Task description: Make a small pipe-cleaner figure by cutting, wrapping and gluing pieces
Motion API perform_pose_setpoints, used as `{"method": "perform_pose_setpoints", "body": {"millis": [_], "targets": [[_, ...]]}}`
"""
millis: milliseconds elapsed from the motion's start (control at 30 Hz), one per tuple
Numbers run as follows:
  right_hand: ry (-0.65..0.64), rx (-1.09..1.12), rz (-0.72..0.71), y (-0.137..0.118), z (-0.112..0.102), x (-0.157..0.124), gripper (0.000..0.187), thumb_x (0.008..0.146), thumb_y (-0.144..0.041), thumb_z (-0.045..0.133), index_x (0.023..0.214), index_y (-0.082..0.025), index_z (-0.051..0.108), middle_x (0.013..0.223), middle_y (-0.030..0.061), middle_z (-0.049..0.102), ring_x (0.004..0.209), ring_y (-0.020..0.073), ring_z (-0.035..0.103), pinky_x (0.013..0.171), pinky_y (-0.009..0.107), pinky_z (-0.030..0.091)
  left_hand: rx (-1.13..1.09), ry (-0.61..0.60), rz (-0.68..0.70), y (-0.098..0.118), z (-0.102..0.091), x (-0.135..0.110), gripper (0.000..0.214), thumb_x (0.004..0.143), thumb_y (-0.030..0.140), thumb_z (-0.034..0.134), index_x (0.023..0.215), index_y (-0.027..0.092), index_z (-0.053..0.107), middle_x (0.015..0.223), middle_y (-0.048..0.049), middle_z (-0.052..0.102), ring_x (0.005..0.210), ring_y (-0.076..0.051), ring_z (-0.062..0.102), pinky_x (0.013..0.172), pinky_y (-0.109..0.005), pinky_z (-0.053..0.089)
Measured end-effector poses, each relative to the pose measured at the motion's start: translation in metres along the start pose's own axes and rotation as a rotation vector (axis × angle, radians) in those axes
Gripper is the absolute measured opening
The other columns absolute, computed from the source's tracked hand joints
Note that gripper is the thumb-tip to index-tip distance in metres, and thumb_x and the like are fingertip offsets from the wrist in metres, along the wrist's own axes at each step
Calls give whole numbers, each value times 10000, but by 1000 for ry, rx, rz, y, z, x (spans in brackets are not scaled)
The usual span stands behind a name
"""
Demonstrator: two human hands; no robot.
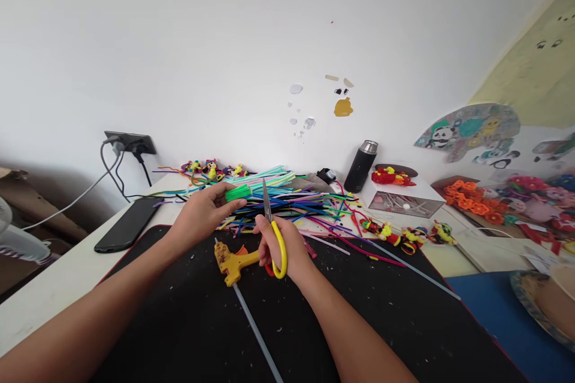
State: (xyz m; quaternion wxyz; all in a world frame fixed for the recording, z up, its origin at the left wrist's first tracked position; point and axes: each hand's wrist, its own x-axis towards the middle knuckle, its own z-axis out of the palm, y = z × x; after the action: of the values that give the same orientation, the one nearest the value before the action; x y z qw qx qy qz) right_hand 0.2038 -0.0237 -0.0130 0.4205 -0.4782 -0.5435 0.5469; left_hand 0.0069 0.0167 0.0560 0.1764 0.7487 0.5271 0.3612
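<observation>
Between the thumb and fingers of my left hand (202, 210) is a short bundle of green pipe cleaners (239, 193). My right hand (287, 246) grips a pair of scissors (279, 251) with yellow handles, their blades pointing up and looking nearly closed. The blade tips are just right of the green bundle, and I cannot tell whether they touch it. Below the hands, a yellow glue gun (233, 260) lies on the black mat (188, 323), a long glue stick (257, 332) running from its rear. Behind the hands spreads a pile of multicoloured pipe cleaners (309, 203).
A phone (129, 225) lies at the left by a wall socket (130, 142). At the back right stand a black bottle (360, 166) and a white box (404, 198). Small colourful figures (413, 238) lie right of the pile. Orange pieces (471, 200) fill a box farther right.
</observation>
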Motion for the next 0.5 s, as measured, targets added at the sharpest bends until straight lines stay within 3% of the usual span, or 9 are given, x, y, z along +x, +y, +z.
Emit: {"method": "perform_pose_setpoints", "body": {"millis": [300,500], "targets": [[-70,131,-15,-13,0,0,891,719,-1013,545,1041,-186,621,662,45,744,615,231,770,561,266,565,-56,-6,-8,1,0,-1,488,858,670,677,1013,208,713,622,49,555,566,-168,483,535,-265,364],[-107,129,-33,-6,2,0,898,726,-991,573,1127,-189,625,765,62,772,687,230,783,655,298,594,-65,-2,9,-2,2,-1,446,871,629,680,1013,207,708,614,56,531,564,-160,456,530,-257,345]]}}
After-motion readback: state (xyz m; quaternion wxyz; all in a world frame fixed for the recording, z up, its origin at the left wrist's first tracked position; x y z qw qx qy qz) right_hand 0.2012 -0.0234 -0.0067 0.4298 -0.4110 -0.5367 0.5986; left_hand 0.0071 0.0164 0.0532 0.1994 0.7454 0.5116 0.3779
